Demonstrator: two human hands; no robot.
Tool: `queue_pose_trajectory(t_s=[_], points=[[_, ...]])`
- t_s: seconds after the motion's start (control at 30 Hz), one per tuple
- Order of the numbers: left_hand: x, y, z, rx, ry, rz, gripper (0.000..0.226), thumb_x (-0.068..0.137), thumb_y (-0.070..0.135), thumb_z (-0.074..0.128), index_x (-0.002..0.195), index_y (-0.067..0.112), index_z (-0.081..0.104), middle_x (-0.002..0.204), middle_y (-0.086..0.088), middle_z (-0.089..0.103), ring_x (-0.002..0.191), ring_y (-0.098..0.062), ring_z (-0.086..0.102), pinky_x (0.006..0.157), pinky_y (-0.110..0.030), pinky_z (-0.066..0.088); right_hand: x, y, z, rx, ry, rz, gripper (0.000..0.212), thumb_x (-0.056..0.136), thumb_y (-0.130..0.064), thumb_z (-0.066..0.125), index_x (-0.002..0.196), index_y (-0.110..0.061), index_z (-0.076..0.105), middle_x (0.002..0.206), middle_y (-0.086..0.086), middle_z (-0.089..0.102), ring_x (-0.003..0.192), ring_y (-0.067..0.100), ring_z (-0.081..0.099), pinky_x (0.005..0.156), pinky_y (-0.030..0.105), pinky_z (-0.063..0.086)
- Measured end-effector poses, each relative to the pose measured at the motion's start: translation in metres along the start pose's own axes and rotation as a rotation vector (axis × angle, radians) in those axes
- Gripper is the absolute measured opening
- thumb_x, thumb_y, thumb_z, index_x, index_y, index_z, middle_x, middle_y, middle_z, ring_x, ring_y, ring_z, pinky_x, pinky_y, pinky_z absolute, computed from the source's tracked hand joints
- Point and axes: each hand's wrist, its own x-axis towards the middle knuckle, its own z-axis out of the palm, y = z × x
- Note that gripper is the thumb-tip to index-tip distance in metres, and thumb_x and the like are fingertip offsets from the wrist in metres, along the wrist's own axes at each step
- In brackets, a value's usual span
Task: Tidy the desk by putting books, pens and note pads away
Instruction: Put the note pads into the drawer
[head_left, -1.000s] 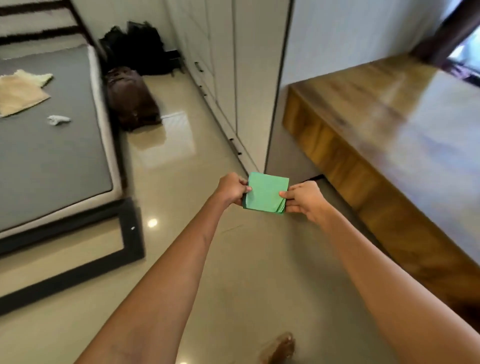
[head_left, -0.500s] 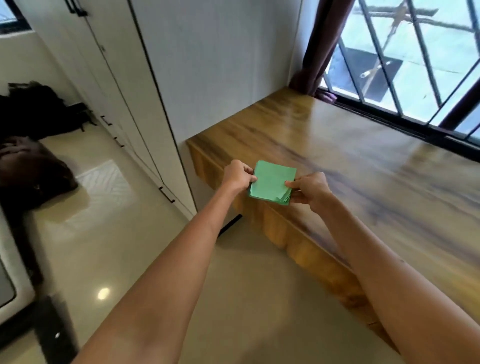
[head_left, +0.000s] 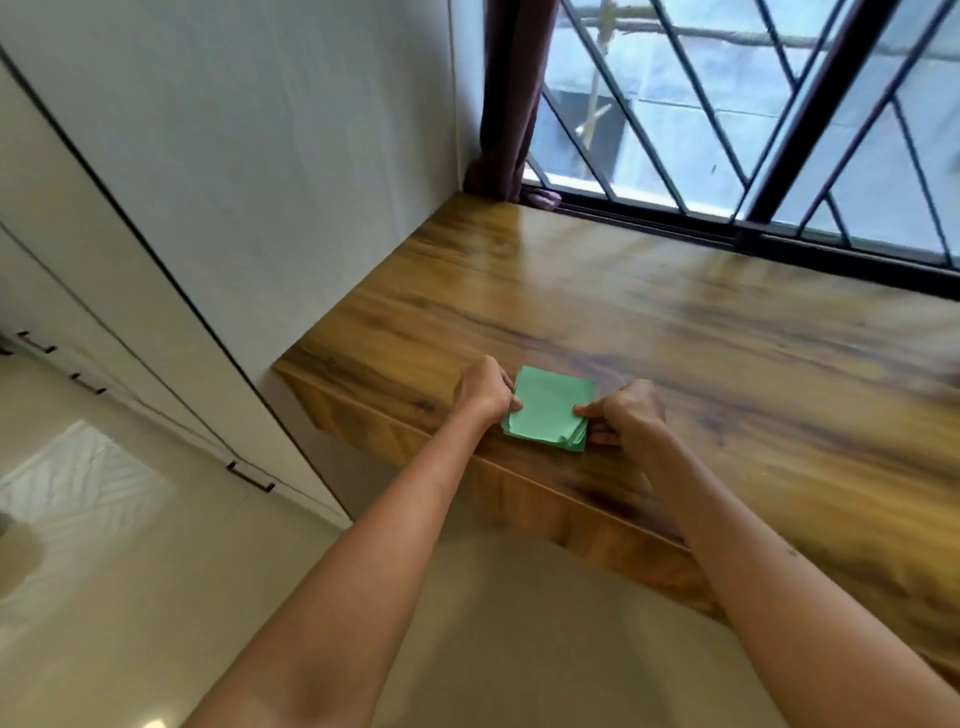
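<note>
Mint-green note pad (head_left: 549, 406), plain, no print on top. Under it the counter (head_left: 675, 332) runs honey-brown wood grain with dark smoky streaks. Cupboard doors (head_left: 156, 234) off-white, thin black handles. Curtain (head_left: 511, 93) deep maroon, window grille (head_left: 779, 104) dark in diagonal bars. Floor (head_left: 130, 597) glossy beige.

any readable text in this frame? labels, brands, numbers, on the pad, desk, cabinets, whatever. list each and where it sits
None: no text can be read anywhere in this frame.
Green square pad of paper sheets, held by the left hand and right hand: top sheet blank.
Glossy brown wooden desk: wood grain only.
White cabinet doors: plain, dark handles, no labels.
Window with dark metal grille: no signs visible outside.
</note>
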Motion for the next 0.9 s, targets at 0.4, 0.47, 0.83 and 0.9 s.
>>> queue_pose_trajectory(t_s=[0.4, 0.47, 0.83, 0.9], points=[[0.0, -0.024, -0.004, -0.088, 0.089, 0.144, 0.026, 0.082, 0.029, 0.074, 0.066, 0.019, 0.057, 0.088, -0.011, 0.074, 0.079, -0.025, 0.072, 0.072, -0.037, 0.059, -0.054, 0.011, 0.04, 0.066, 0.584, -0.104, 0.034, 0.083, -0.036, 0.072, 0.095, -0.004, 0.069, 0.097, 0.012, 0.072, 0.086, 0.025, 0.067, 0.073, 0.035, 0.053], [-0.013, -0.033, -0.011, -0.164, 0.174, 0.144, 0.026, 0.088, 0.037, 0.065, 0.075, 0.016, 0.06, 0.085, -0.008, 0.073, 0.076, -0.024, 0.071, 0.063, -0.031, 0.054, -0.074, 0.022, 0.046, 0.236, 0.733, -0.155, 0.034, 0.088, -0.04, 0.065, 0.087, -0.006, 0.067, 0.086, 0.009, 0.07, 0.077, 0.021, 0.063, 0.067, 0.031, 0.047], [-0.082, -0.09, 0.014, -0.844, 0.459, -0.225, 0.039, 0.087, 0.048, 0.062, 0.102, 0.013, 0.05, 0.095, -0.007, 0.065, 0.076, -0.021, 0.064, 0.063, -0.026, 0.053, -0.104, 0.126, 0.125, 1.399, 0.37, 0.274, 0.056, 0.076, -0.055, 0.069, 0.111, -0.011, 0.064, 0.088, 0.003, 0.06, 0.08, 0.016, 0.055, 0.067, 0.027, 0.044], [-0.079, -0.101, 0.02, -0.982, 0.335, -0.342, 0.071, 0.079, 0.045, 0.072, 0.13, 0.01, 0.038, 0.124, -0.009, 0.055, 0.107, -0.023, 0.058, 0.089, -0.03, 0.05, -0.096, 0.134, 0.128, 1.49, 0.265, 0.186, 0.069, 0.077, -0.058, 0.066, 0.129, -0.013, 0.056, 0.109, 0.006, 0.062, 0.094, 0.02, 0.057, 0.08, 0.032, 0.047]])
